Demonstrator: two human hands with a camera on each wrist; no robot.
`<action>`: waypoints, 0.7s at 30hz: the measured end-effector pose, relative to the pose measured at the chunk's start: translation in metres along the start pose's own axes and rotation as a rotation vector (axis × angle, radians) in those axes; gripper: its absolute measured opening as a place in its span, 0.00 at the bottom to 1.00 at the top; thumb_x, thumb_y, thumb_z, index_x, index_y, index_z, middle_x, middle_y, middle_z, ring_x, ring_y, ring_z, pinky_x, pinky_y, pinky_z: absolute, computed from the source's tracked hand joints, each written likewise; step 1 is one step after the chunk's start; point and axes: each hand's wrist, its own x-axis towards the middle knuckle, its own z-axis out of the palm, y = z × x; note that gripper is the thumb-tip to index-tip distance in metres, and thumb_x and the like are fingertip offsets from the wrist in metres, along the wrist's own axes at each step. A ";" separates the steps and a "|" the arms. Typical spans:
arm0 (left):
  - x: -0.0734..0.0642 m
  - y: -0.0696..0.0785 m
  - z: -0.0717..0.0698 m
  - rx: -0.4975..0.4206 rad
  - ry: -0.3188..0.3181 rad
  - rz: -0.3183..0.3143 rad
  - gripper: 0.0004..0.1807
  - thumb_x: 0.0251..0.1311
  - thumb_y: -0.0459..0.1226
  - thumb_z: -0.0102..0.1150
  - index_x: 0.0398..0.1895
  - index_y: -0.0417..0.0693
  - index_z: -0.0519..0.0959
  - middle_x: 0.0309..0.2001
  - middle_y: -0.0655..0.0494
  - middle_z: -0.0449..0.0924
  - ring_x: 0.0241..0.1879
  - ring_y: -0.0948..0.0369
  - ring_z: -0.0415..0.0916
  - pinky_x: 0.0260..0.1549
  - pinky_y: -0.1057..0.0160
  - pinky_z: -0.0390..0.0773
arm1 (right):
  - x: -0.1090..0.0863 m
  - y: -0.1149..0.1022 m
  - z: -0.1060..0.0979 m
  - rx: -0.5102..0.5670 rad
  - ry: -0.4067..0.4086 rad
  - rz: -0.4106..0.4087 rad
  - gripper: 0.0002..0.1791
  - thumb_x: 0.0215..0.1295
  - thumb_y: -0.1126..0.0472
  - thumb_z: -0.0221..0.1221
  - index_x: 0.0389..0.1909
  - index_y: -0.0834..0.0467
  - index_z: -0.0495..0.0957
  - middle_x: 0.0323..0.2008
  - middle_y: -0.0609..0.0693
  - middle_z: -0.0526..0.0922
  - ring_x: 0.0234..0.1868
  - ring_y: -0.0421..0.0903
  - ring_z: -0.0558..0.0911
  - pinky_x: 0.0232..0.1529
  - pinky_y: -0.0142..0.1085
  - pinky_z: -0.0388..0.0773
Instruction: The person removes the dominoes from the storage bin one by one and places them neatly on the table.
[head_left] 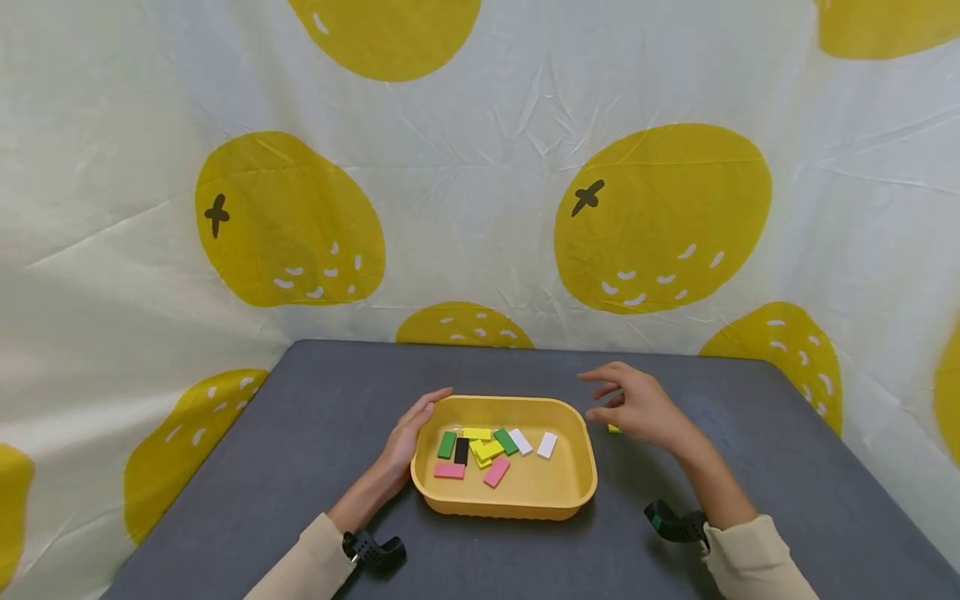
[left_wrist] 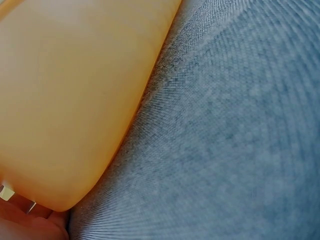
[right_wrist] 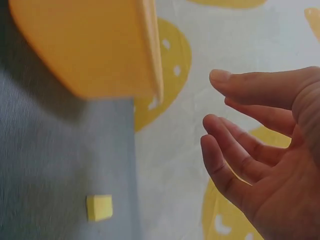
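Head view: shallow yellow-orange tub (head_left: 525,498), rounded rectangle with a thick rim, smooth and plastic-looking, on a dark grey table (head_left: 247,500). Inside the tub, small flat oblong blocks with crisp edges: two green blocks (head_left: 446,445), one black block (head_left: 461,451), two pink blocks (head_left: 449,471) towards the near side, two white blocks (head_left: 547,445) right of the others, and several yellow blocks (head_left: 477,433), some overlapping near the cluster's middle. Left hand (head_left: 400,442) holds the tub at its left end, fingers bent along the outer wall by the far corner, thumb at the rim. Right hand (head_left: 636,406) hangs in the air right of the tub, fingers loosely bent, thumb apart from them, grasping nothing. A loose yellow block (head_left: 613,428) lies right of the tub, mostly hidden by that hand. Beige sleeves (head_left: 307,562), dark wrist straps. Behind the tub, a creased white cloth (head_left: 465,225) printed with rounded yellow fruit. Left wrist view: tub's smooth, slightly translucent-looking wall fills one side; finely ribbed blue-grey surface beside it; part of the left hand at the tub's lower corner. Right wrist view: tub overhead at left, loose yellow block on the table below it, a stubby solid; right hand's fingertips well apart from both.
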 end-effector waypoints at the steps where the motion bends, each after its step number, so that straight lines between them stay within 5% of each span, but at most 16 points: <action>1: 0.000 0.000 0.000 -0.001 -0.001 0.002 0.27 0.84 0.45 0.33 0.78 0.47 0.66 0.78 0.50 0.63 0.77 0.49 0.61 0.77 0.44 0.58 | 0.000 -0.004 0.001 0.005 0.003 -0.017 0.28 0.61 0.65 0.72 0.63 0.61 0.80 0.57 0.61 0.79 0.46 0.55 0.86 0.39 0.39 0.86; 7: 0.001 -0.001 0.001 0.001 -0.002 -0.001 0.26 0.84 0.45 0.33 0.78 0.48 0.66 0.78 0.50 0.63 0.77 0.49 0.62 0.77 0.45 0.59 | 0.001 -0.025 0.011 0.038 0.006 -0.120 0.27 0.60 0.65 0.73 0.61 0.60 0.81 0.56 0.58 0.81 0.44 0.53 0.86 0.43 0.38 0.87; 14: 0.002 0.000 0.000 0.002 -0.002 -0.001 0.27 0.83 0.45 0.33 0.78 0.48 0.65 0.78 0.50 0.63 0.77 0.49 0.62 0.76 0.45 0.60 | 0.007 -0.049 0.026 0.071 -0.009 -0.175 0.26 0.58 0.68 0.73 0.59 0.60 0.82 0.54 0.58 0.82 0.45 0.54 0.87 0.44 0.46 0.88; 21: 0.001 0.000 0.000 0.005 -0.010 -0.003 0.27 0.84 0.46 0.34 0.78 0.47 0.65 0.79 0.49 0.61 0.77 0.48 0.61 0.76 0.43 0.60 | 0.016 -0.066 0.046 0.097 -0.070 -0.199 0.25 0.58 0.68 0.73 0.58 0.60 0.83 0.52 0.55 0.83 0.45 0.55 0.87 0.44 0.43 0.88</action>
